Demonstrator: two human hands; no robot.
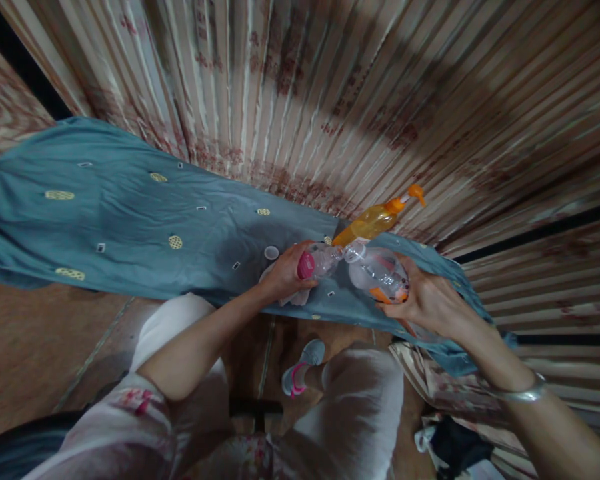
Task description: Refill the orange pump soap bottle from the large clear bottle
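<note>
My left hand [286, 272] is wrapped round a clear plastic bottle with a pink label [325, 259], tilted so that its neck points right. My right hand [427, 297] grips a larger clear bottle with an orange patch [377, 272], its mouth turned left. The two bottle mouths meet or nearly touch between my hands; I cannot tell whether liquid passes. Just behind them is a pump bottle of yellow-orange liquid [367, 225] with an orange pump head. Beside my left hand lies a small white cap [271, 253]. A whitish crumpled cloth or tissue [297, 297] shows under that hand.
A teal cloth with yellow pineapple prints [130, 220] covers the long narrow table. Behind it hangs a pleated patterned curtain [280, 100], with dark bars at both sides. Dark and white items [457, 447] lie on the floor at lower right.
</note>
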